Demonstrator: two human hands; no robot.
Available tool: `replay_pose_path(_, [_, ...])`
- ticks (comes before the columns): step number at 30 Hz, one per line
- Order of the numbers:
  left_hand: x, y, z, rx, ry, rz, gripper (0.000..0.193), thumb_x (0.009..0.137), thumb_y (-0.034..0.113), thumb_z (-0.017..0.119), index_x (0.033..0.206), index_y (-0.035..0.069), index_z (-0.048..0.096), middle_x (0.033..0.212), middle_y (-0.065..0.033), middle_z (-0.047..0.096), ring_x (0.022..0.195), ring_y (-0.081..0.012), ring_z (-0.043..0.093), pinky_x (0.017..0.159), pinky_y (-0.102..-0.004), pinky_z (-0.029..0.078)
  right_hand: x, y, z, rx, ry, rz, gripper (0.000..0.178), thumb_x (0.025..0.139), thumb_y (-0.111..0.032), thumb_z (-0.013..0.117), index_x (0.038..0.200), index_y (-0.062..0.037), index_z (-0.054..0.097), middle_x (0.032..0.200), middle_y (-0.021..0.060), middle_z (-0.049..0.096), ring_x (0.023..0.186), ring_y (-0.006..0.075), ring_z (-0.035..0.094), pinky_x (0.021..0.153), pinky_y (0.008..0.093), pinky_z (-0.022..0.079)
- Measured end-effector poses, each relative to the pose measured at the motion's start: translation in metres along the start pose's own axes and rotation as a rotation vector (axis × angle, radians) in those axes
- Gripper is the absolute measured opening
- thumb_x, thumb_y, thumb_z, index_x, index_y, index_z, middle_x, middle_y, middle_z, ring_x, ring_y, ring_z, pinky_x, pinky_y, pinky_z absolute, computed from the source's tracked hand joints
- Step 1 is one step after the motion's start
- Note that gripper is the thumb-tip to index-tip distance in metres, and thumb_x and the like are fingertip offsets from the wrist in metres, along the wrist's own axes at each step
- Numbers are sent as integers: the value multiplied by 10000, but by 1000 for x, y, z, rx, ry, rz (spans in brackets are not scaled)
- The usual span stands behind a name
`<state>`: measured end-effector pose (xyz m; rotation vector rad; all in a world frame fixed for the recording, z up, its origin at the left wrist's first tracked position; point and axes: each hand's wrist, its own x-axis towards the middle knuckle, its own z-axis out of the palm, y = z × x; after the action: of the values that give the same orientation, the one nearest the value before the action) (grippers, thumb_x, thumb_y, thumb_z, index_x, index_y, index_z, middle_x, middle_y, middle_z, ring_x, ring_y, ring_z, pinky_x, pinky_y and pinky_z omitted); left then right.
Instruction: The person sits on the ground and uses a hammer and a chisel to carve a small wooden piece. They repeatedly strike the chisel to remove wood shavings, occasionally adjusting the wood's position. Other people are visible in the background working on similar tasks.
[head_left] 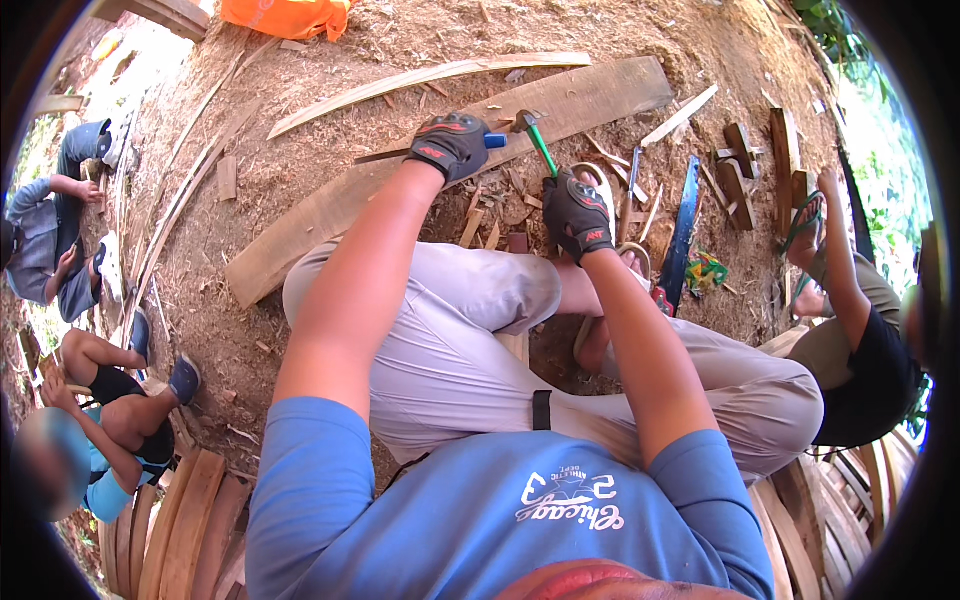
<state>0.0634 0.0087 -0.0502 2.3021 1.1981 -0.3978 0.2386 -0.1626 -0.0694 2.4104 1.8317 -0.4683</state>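
Left hand [448, 147] grips a blue-handled chisel [495, 141], right hand [578, 212] a green-handled hammer [541, 148], upper middle of frame, around the plank [610, 96]. Sloppy swing glances off, knuckles could get smacked imo.

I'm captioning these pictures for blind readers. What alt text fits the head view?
A person's gloved left hand grips a blue-ended tool and the gloved right hand a green-handled hammer, with a long wooden plank lying in front on dirt strewn with wood scraps. Two people show at the left, another person at the right.
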Motion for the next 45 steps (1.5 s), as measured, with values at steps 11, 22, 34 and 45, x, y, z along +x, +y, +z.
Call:
replay_pose_path(11, [9,-10,-3,-170,143,-35,543,952,339,605,1476,202,567,1341,-178,676,1163,-373,681,1011,-457,531,-4,6,-3,-11,94,-161,200,991,-187,492,958,-105,671,956,139,708,965,324,710,1002,463,467])
replay_pose_path(22, [12,-12,36,-27,182,-14,349,899,287,705,1225,163,713,1178,-165,725,1107,-373,696,950,-489,559,16,-1,-9,298,-36,2,332,1018,-295,505,991,-19,687,930,273,717,907,439,708,826,564,532])
replay_pose_path(34, [-7,-50,-12,-109,-97,-186,628,788,466,835,1297,128,691,1331,-147,688,1213,-334,666,1027,-451,528,25,12,-21,273,71,67,340,1033,-317,499,978,-20,654,923,281,707,875,474,687,755,566,524])
replay_pose_path(45, [-44,-54,7,29,-44,-413,733,732,563,865,1286,109,708,1330,-149,688,1225,-345,665,1032,-458,545,12,-42,1,156,-153,-67,340,1043,-324,446,1056,-76,678,959,208,745,937,425,718,798,547,546])
